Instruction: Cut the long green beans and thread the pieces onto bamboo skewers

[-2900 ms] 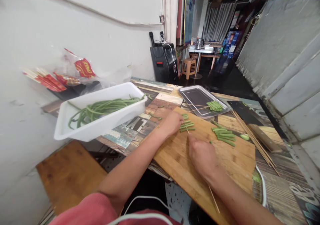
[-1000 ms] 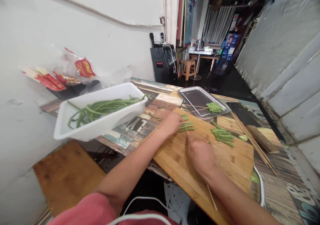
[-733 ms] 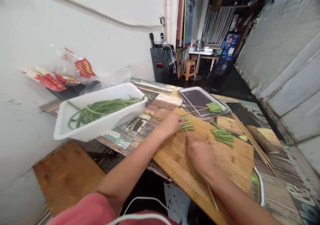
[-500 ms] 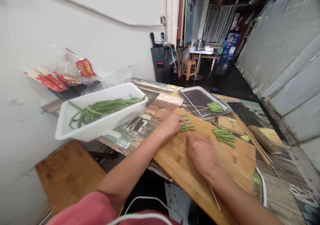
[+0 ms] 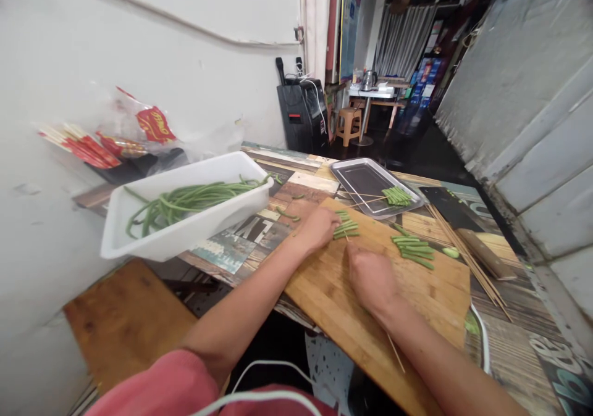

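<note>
My right hand point(image 5: 373, 277) is closed around a thin wooden skewer point(image 5: 396, 352), whose tip meets a row of cut green bean pieces point(image 5: 346, 228). My left hand point(image 5: 320, 229) has its fingers bent against the left side of that row, pressing the pieces together on the wooden cutting board point(image 5: 333, 299). Part of the row is hidden behind the left fingers. Farther right on the board lies a second group of cut green beans point(image 5: 412, 250). Beyond the board, skewered bean pieces point(image 5: 396, 196) rest on a metal tray point(image 5: 354, 170).
A white plastic bin point(image 5: 185, 243) of long green beans point(image 5: 194, 201) stands at left. Loose skewers point(image 5: 467, 262) and a cleaver point(image 5: 486, 253) lie right of the board. Wrapped chopsticks point(image 5: 88, 147) are by the wall. A black speaker point(image 5: 301, 113) stands behind the table.
The skewer and my right hand have shifted slightly toward the bean row, with the skewer tip farther into it. My left hand stays at the row. The whole view has moved a little.
</note>
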`<state>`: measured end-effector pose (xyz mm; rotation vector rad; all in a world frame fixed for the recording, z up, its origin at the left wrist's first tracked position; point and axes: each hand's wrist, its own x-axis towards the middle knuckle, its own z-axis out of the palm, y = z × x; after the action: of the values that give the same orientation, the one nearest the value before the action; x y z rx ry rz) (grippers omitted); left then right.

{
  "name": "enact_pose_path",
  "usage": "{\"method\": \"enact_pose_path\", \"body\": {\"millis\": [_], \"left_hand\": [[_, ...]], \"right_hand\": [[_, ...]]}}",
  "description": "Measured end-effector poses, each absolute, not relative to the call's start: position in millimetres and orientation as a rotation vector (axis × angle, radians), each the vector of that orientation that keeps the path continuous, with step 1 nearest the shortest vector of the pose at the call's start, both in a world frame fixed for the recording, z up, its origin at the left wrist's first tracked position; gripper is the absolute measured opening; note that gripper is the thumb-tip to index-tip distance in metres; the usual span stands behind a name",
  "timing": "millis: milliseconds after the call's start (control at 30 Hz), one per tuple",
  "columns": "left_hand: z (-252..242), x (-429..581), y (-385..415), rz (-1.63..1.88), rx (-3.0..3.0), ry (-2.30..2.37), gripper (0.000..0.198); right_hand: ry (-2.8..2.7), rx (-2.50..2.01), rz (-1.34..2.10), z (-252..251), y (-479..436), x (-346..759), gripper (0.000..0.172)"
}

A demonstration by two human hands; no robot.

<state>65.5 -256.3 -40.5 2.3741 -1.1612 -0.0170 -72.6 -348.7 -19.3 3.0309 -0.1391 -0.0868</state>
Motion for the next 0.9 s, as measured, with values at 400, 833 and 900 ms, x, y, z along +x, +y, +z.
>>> {"method": "enact_pose_path", "body": {"millis": [400,833,900], "left_hand": [[-6.8,55.3,-236.1,-0.148,1.997,-0.476,0.038],[-19.3,-24.9,-280.4,-0.511,0.776,0.229,0.017],[-20.5,-24.7,-282.7,-0.547,0.732,0.269,0.016]], "right_hand": [[-0.111,2.943,0.37,-27.9,-359.4,-103.0,0.035],[-0.416,3.52,0.985,-35.1,-355.2,-100.7,0.027],[-0.452,3.641,0.989,-37.7,-355.7,-101.7,0.03]]}}
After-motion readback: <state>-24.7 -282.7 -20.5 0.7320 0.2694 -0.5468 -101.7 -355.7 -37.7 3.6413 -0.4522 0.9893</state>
